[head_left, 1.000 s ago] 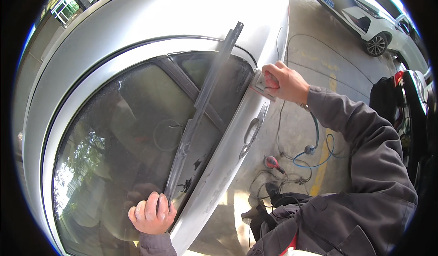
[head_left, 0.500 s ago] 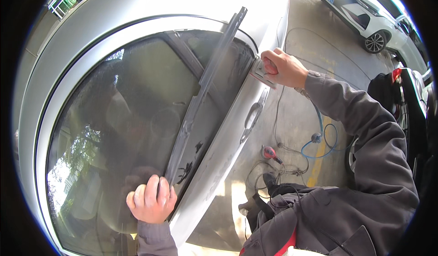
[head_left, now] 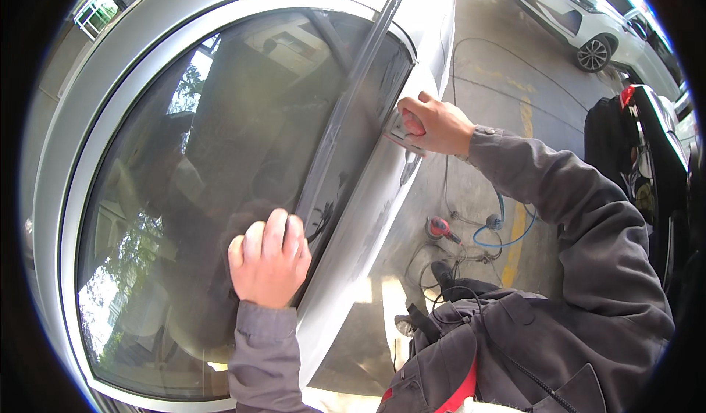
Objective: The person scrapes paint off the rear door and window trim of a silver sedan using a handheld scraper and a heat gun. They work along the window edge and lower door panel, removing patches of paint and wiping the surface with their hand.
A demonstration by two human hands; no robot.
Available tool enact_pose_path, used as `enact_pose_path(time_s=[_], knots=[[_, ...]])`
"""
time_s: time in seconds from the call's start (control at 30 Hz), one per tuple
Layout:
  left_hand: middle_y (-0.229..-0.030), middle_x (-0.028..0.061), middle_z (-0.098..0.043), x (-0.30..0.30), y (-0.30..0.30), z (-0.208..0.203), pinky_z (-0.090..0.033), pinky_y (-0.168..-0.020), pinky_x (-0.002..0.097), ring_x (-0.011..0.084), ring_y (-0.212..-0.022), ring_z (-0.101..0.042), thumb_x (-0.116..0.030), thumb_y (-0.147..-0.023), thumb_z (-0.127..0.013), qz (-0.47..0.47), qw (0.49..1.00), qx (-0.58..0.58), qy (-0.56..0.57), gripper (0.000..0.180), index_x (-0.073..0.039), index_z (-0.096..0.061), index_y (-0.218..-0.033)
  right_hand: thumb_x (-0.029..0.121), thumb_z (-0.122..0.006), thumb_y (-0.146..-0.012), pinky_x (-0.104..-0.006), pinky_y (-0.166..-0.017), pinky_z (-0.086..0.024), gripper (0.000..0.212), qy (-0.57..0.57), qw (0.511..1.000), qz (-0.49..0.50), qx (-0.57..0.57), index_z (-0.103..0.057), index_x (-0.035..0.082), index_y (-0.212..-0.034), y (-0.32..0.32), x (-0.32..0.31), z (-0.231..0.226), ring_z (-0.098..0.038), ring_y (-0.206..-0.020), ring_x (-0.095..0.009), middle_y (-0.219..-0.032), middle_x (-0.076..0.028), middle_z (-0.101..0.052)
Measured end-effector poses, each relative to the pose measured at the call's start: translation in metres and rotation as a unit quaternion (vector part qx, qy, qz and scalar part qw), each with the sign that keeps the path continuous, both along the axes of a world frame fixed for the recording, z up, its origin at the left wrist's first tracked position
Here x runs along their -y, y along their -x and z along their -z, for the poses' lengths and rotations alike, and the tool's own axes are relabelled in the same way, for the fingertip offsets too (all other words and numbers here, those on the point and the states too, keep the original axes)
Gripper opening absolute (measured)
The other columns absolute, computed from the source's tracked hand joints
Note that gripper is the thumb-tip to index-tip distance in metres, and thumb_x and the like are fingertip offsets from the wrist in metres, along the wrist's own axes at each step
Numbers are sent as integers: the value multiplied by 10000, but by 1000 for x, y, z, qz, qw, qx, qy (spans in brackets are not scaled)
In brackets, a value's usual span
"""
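Observation:
My left hand (head_left: 271, 262) has its fingers curled round the near end of a long dark window trim strip (head_left: 343, 111). The strip slants across the side window (head_left: 198, 222) of a silver car, its far end reaching past the top of the glass. In my right hand (head_left: 441, 125) is a flat greyish sanding block (head_left: 398, 129), gripped from above. It rests against the upper part of the silver door (head_left: 353, 247), just below the window edge. The door handle (head_left: 409, 167) is partly hidden by this hand. Dull, scuffed patches show on the door panel.
A red and black power tool (head_left: 440, 228) lies on the concrete floor to the right, among dark cables and a blue hose (head_left: 531, 225). A white car (head_left: 581, 16) stands at the far right. Nearer on that side is a black car (head_left: 640, 163).
My right hand has slid the sanding block along the door toward me, closer to the door handle. My left hand still holds the trim strip, and the view has shifted slightly.

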State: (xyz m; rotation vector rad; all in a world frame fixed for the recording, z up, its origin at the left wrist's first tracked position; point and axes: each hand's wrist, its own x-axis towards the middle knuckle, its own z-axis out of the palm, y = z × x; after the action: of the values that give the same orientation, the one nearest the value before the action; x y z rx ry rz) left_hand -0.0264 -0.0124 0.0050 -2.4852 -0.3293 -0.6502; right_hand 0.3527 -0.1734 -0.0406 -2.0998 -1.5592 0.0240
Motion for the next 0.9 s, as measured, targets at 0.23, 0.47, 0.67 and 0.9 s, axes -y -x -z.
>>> enact_pose_path(time_s=[0.23,0.47,0.67,0.9], knots=[[-1292,-47,-607,-3,-2,0,-461,-976,427,197,-1166,-593,-310,-779,-828,38,999,4,20,471,-211,-644,-1201,174,-731,-832,-468,-689,-565,247,25,999,24,-25,-571,188,-1020,79,9,9,-647,-789,-316,-977,-111,-581],[-1267,-32,-588,-10,5,2,-471,-981,431,201,-1168,-584,-298,-789,-832,54,998,15,21,444,-195,-624,-1167,243,-766,-873,-473,-663,-586,265,22,1000,10,-12,-600,206,-1076,177,3,11,-676,-720,-327,-1020,-145,-583],[-1284,-15,-578,-9,-1,1,-478,-981,436,209,-1160,-585,-300,-803,-826,74,997,9,30,442,-193,-617,-1178,196,-720,-915,-509,-601,-593,260,24,999,10,-32,-592,140,-1135,259,18,6,-696,-663,-362,-1015,-201,-597],[-1288,-11,-581,-9,7,3,-478,-981,435,214,-1180,-593,-309,-803,-828,68,997,9,27,456,-191,-625,-1193,191,-750,-932,-489,-578,-573,234,15,998,-31,-61,-580,181,-1093,334,20,13,-689,-647,-343,-1004,-173,-547]])
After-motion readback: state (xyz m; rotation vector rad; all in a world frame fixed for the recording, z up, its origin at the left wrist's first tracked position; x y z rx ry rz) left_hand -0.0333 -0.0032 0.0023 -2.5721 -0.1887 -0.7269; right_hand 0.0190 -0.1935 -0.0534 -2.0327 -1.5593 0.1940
